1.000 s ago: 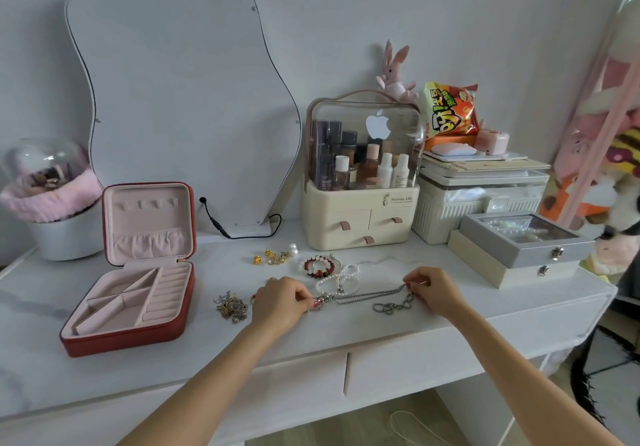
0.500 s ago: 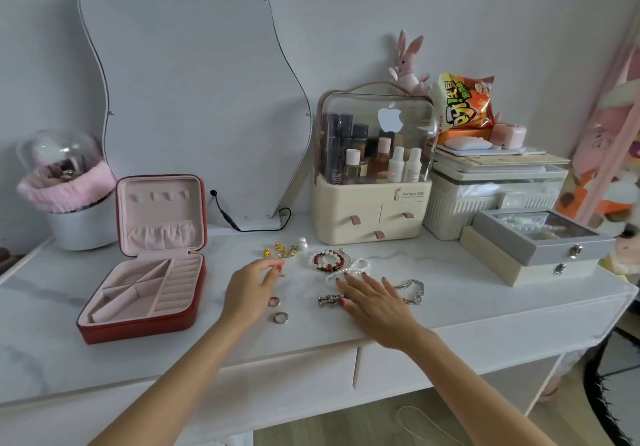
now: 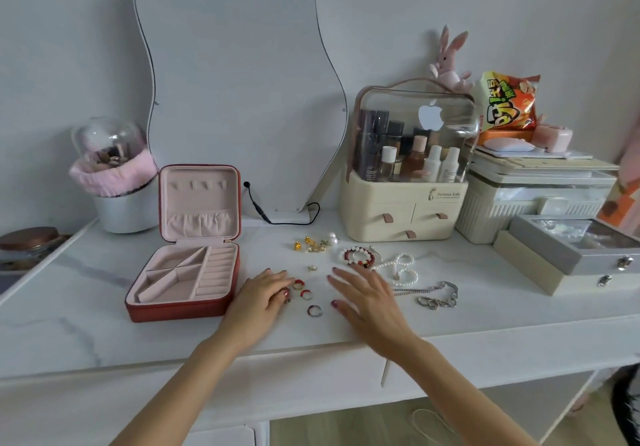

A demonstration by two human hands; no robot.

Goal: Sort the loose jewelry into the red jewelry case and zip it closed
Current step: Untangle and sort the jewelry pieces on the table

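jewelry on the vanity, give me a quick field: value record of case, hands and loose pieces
case: red jewelry case open, compartments look empty
left hand: fingers curled over small rings beside the case
right hand: open, fingers spread, holding nothing
bracelets: red bead bracelet, pearl strand
chain: silver chain right of the right hand
gold pieces: behind the rings
zip: not closed

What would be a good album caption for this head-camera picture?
Two hands over loose rings beside an open, empty red jewelry case on a white dressing table.
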